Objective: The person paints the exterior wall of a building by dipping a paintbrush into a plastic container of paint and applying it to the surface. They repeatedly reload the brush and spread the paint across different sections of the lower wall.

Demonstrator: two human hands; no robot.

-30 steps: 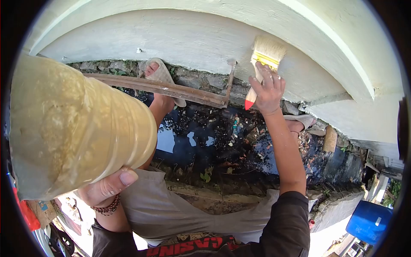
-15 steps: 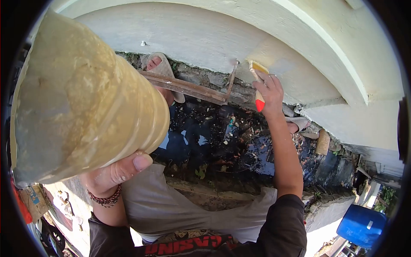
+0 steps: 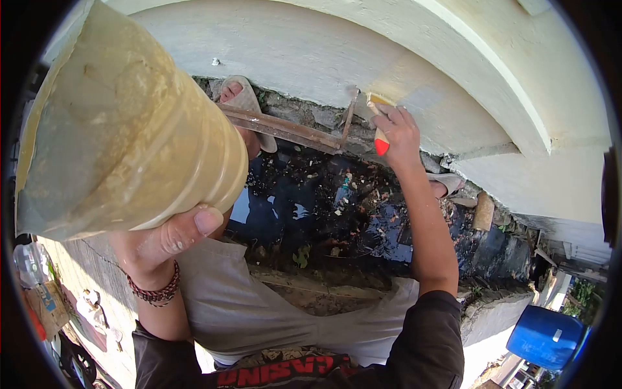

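Note:
My left hand (image 3: 165, 240) is closed around a large cut-off plastic container (image 3: 142, 142), its thumb pressed on the ridged side. The container is translucent, smeared with yellowish-cream paint and tilted on its side; what lies inside is hidden. In my right hand (image 3: 398, 133) is a paintbrush (image 3: 381, 139) with a pale wooden handle and a red tip. Its bristles touch or nearly touch the lower part of the pale wall (image 3: 291, 55), close to the stone footing. Around the brush the wall has a creamier tint than the greyer surface to the left.
A gutter of dark water (image 3: 311, 194) with floating litter runs below me. A rusty metal bar (image 3: 285, 129) crosses near the wall base. My sandalled feet (image 3: 243, 97) straddle the gutter along the stone ledge. A blue barrel (image 3: 544, 340) stands at lower right.
The brush and my right hand have moved slightly left along the wall. The container has shifted a little up and left, still in my left hand.

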